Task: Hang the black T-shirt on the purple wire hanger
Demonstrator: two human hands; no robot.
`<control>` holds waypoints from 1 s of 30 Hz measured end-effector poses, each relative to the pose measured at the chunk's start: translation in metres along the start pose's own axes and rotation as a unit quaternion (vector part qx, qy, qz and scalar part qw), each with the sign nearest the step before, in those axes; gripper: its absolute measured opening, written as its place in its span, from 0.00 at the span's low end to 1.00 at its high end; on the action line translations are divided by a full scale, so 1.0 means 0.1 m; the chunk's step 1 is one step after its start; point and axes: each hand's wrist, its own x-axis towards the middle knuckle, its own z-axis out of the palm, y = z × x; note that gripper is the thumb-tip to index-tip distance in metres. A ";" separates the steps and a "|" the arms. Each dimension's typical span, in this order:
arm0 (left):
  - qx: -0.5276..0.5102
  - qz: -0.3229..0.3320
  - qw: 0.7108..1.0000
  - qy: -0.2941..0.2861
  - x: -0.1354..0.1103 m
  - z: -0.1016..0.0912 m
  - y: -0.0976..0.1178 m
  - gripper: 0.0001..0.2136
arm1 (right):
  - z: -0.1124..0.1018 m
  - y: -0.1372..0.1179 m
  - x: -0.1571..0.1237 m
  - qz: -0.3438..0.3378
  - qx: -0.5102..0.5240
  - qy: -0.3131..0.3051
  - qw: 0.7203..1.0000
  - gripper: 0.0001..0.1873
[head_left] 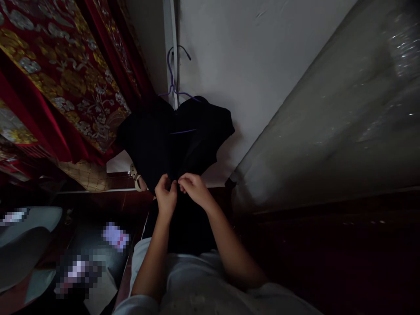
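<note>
A black short-sleeved top (147, 140) hangs in front of me from a purple hanger (171, 70), its front falling apart in a V below the neck. My left hand (166, 194) is closed on the front edge of the top near its lower part, thumb against fingers. Right beside it, my right hand (195, 189) pinches the opposite front edge. The two sets of fingertips almost meet at the middle. Whether a button or other small fastening lies between them is too dark to make out.
Red curtain-like cloth (65, 83) with gold and silver embroidery hangs at left. A pale wall (236, 52) stands behind the hanger, and a greyish, shiny sheet (337, 113) slants along the right. A beige clog (135, 175) shows beside the top. Lower left are a grey chair-like shape (26, 249) and blurred-out items.
</note>
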 end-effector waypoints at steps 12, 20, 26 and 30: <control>0.017 -0.017 0.998 -0.052 0.00 0.01 -0.07 0.08 | 0.05 0.05 0.01 0.157 0.284 0.035 0.945 0.17; 0.066 0.021 0.995 -0.072 -0.02 0.13 -0.06 0.05 | -0.06 -0.17 0.13 0.154 0.327 0.075 0.929 0.13; 0.109 0.029 0.989 -0.093 -0.03 0.23 -0.31 0.05 | -0.33 -1.02 0.81 0.032 0.336 0.129 0.932 0.07; 0.151 0.039 0.984 -0.084 -0.04 0.18 -0.31 0.06 | -0.41 -1.44 1.03 -0.065 0.268 0.091 0.957 0.10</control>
